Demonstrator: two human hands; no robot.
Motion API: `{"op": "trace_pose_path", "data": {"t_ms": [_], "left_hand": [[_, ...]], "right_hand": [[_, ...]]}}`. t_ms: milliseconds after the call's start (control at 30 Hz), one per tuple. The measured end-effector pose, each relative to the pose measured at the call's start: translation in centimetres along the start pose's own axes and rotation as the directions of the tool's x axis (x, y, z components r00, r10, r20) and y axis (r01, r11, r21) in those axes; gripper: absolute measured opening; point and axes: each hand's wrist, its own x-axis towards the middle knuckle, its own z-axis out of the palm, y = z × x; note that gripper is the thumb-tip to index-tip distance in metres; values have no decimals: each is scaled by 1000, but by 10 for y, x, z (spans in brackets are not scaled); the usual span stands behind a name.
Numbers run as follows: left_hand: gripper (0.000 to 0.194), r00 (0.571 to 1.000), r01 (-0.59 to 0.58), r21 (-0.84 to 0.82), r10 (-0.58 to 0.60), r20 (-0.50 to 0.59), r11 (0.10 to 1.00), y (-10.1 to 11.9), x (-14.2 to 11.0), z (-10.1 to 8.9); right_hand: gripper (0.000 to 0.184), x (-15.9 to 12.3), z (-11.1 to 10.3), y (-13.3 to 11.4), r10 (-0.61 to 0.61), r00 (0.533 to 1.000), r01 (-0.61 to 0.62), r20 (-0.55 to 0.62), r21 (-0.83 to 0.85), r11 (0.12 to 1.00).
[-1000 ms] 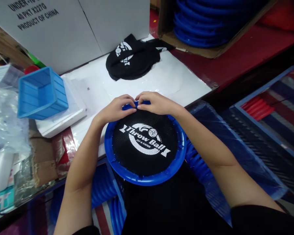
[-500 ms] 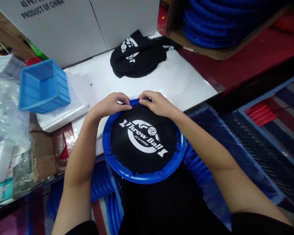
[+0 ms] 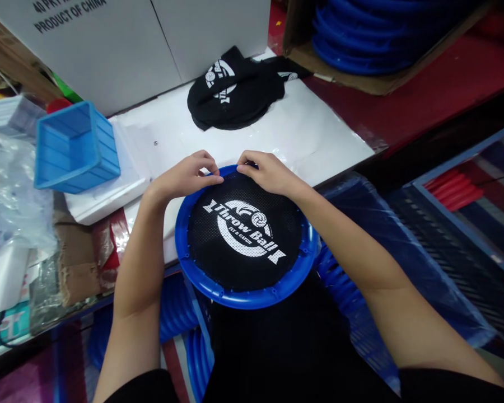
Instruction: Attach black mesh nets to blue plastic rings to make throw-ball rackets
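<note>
A blue plastic ring [image 3: 252, 300] with black mesh fabric [image 3: 205, 246] across it leans against my body at the table's front edge. White "Throw Ball" print shows on the mesh. My left hand [image 3: 193, 173] pinches the far rim, thumb on the mesh's edge and fingers curled over the outside. Just to its right, my right hand [image 3: 269, 172] pinches the same rim with thumb and forefinger. A small gap separates the two hands. Beyond them, a pile of black printed mesh discs [image 3: 243, 103] lies on the white tabletop [image 3: 163, 120].
A blue plastic bin [image 3: 78, 148] stands at left on a white slab, beside clear plastic bags [image 3: 17, 190]. Behind is a large white carton [image 3: 121, 50]. Blue rings [image 3: 361, 36] fill a cardboard box at back right; more blue rings [image 3: 174, 308] sit below the table.
Both hands keep their pinch on the far rim and have shifted slightly up in the picture along with the ring. The view has moved a little.
</note>
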Motion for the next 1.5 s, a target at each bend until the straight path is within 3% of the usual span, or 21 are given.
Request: {"op": "trace_pose_path", "data": {"t_ms": [200,633,1000,1300,1500], "left_hand": [[30,995,-7,-18,9,100,1000,-1,-7,-14],[22,997,43,-112,-35,67,993,-5,-4,-9],[29,989,61,-121,-43,141,991,-13,-1,-12],[21,983,85,-242,-41,181,967,-16,0,-9],[20,985,70,-229,-31,169,971,-13,-1,-11]], "right_hand": [[15,0,0,-3,35,999,-35,10,-18,999],[16,1,-1,1,11,1000,-11,8,49,999],[16,2,-1,3,16,1000,-16,5,58,998],[16,3,-1,3,19,1000,-19,-5,78,997],[15,3,-1,3,23,1000,-23,11,72,997]]}}
